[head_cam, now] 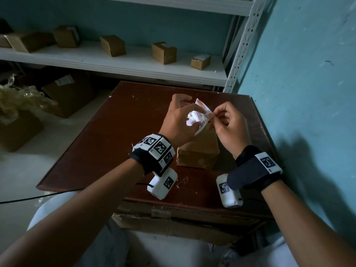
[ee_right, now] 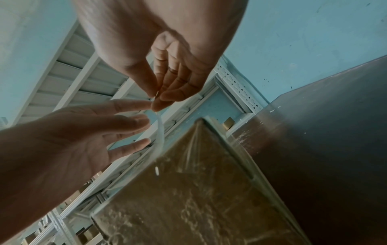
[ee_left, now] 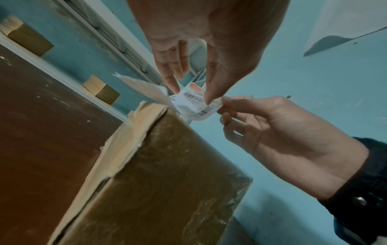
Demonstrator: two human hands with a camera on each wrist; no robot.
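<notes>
Shipping label (head_cam: 200, 117), white and printed with barcodes and an orange patch, was held up between 2 hands above the far upper end of a cardboard box (head_cam: 198, 151). The label's lower end was seen to meet the top of the box; whether it was stuck there could not be told. The left hand (head_cam: 177, 120) was placed on the label's left side. Its thumb tip was pressed on the printed face and its nearly straight fingers (ee_left: 172, 77) were laid behind the paper, so that the sheet was lightly pinched. The right hand (head_cam: 229, 128) was closed on the label's right edge, which was nipped between thumb and forefinger, the other fingers being loosely curled below. From the right wrist the label was seen edge-on as a thin curved strip. The box, wrapped in glossy clear film, was stood on a dark brown table (head_cam: 115, 141), which was set against a blue wall (head_cam: 298, 74). Behind the table, small cartons (head_cam: 164, 53) were spaced well apart along a white shelf (head_cam: 125, 63). Marker-printed bands (head_cam: 154, 151) were worn on both wrists.
</notes>
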